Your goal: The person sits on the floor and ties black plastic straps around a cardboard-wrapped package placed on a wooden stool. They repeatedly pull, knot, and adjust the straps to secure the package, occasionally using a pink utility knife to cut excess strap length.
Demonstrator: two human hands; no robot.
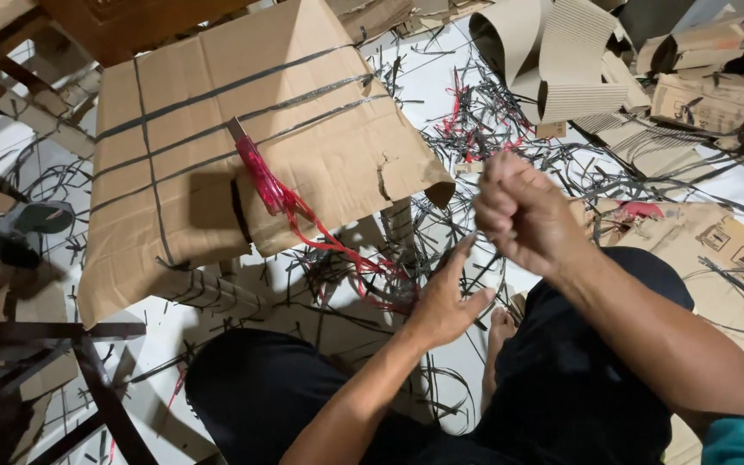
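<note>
My right hand (520, 213) is raised in front of me with the fingers curled into a fist; thin black strips seem to run from it, but what it grips is too blurred to tell. My left hand (446, 297) is lower, fingers spread and pointing up toward the right hand, holding nothing that I can see. A large flat cardboard sheet (303, 164) crossed by black strap lines lies tilted at the left. A red plastic cord (282, 200) trails from its middle down to the floor near my left hand.
Black strap offcuts (475, 120) litter the white floor. Rolled corrugated cardboard (553, 60) and flattened boxes (725, 250) lie at the back right and right. Wooden frame pieces (88, 379) stand at the lower left. My knees in dark trousers (269, 387) and a bare foot (501, 327) fill the foreground.
</note>
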